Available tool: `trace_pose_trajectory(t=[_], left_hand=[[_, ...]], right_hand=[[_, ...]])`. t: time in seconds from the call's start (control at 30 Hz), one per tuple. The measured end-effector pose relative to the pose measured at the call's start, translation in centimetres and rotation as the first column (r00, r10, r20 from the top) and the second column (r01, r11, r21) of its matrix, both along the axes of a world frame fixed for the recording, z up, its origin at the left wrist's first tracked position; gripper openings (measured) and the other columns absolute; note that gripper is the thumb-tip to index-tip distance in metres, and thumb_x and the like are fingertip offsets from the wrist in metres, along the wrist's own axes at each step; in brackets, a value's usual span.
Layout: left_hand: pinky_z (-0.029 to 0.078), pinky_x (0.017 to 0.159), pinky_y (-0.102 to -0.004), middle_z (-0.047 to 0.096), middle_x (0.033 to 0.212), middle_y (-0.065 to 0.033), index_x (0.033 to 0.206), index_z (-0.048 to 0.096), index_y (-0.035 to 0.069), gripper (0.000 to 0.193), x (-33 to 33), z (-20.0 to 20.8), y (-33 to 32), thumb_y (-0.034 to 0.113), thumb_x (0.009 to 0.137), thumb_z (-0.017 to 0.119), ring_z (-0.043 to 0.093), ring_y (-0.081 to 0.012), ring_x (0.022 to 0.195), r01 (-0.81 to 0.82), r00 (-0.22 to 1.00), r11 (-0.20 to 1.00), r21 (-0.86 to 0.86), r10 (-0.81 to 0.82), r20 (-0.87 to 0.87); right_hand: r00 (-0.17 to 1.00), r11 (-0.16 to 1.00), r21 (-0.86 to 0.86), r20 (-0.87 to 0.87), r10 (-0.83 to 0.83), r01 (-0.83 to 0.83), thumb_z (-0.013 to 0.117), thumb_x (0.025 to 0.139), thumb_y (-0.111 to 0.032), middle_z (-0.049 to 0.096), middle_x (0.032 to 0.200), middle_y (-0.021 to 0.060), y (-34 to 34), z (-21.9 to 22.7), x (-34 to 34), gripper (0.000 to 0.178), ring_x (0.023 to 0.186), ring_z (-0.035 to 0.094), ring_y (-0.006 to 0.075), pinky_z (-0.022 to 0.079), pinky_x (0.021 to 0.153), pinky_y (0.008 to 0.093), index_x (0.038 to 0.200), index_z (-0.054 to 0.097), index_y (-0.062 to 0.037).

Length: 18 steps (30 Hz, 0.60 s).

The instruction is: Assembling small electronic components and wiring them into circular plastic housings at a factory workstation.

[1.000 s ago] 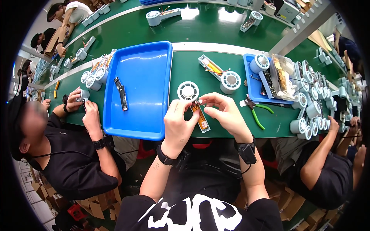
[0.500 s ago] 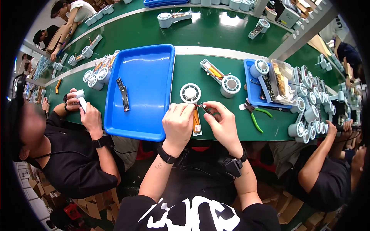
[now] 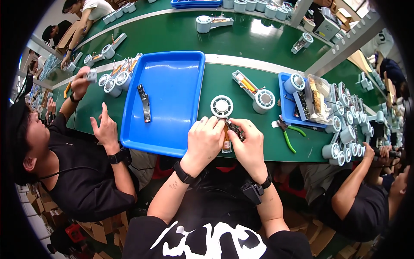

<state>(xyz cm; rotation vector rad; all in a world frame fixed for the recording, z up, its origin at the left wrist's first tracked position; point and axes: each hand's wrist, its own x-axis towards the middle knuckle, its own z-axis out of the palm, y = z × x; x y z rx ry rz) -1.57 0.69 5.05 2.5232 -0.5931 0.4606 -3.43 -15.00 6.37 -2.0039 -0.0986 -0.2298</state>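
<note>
In front of me lies a light-blue handheld fan (image 3: 221, 106) with its handle opened, and an orange battery (image 3: 226, 140) shows in the handle. My right hand (image 3: 249, 144) pinches a narrow black circuit board (image 3: 235, 129) over the handle, just below the fan head. Close against it, the fingers of my left hand (image 3: 202, 139) are pinched together at the fan's neck. Whatever they grip is hidden behind the knuckles. Another black circuit board (image 3: 144, 103) rests in the blue tray (image 3: 161, 146) to my left.
A second opened fan (image 3: 264, 101) lies beyond my right hand. Green-handled cutters (image 3: 290, 137) sit near a small blue tray (image 3: 284, 113) of parts. Many fans (image 3: 348, 128) crowd the right side. A co-worker's hand (image 3: 105, 129) is left of the large tray.
The board in my right hand has come down nearer the handle, and my hands are closer together. At left, the co-worker has lifted a pale part away. The whole view has shifted slightly.
</note>
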Motion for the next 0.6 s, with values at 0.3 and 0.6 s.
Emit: trace_pose_trajectory(t=[0.3, 0.6], left_hand=[[0.056, 0.071, -0.0394, 0.068, 0.095, -0.0128, 0.107, 0.072, 0.0, 0.021, 0.1, -0.4, -0.2, 0.002, 0.087, 0.075, 0.069, -0.0319, 0.079, -0.038, 0.998, 0.915, -0.401, 0.015, -0.061], [0.055, 0.072, -0.0409, 0.067, 0.094, -0.0136, 0.107, 0.072, -0.001, 0.018, -0.6, 0.2, -0.6, 0.002, 0.089, 0.071, 0.068, -0.0329, 0.083, -0.053, 0.997, 0.977, -0.207, 0.039, -0.068]], right_hand=[[0.993, 0.981, 0.194, -0.12, 0.008, 0.016, 0.07, 0.091, 0.001, 0.073, 0.103, 0.0076, -0.3, -1.7, 0.3, 0.028, 0.088, 0.066, 0.0106, 0.054, 0.076, 0.0259, 0.12, 0.071, 0.0019], [0.995, 0.967, 0.251, -0.1, -0.024, 0.048, 0.07, 0.09, 0.0, 0.072, 0.102, 0.0104, 0.5, -1.9, -0.1, 0.028, 0.08, 0.068, 0.0155, 0.054, 0.071, 0.029, 0.118, 0.07, 0.003]])
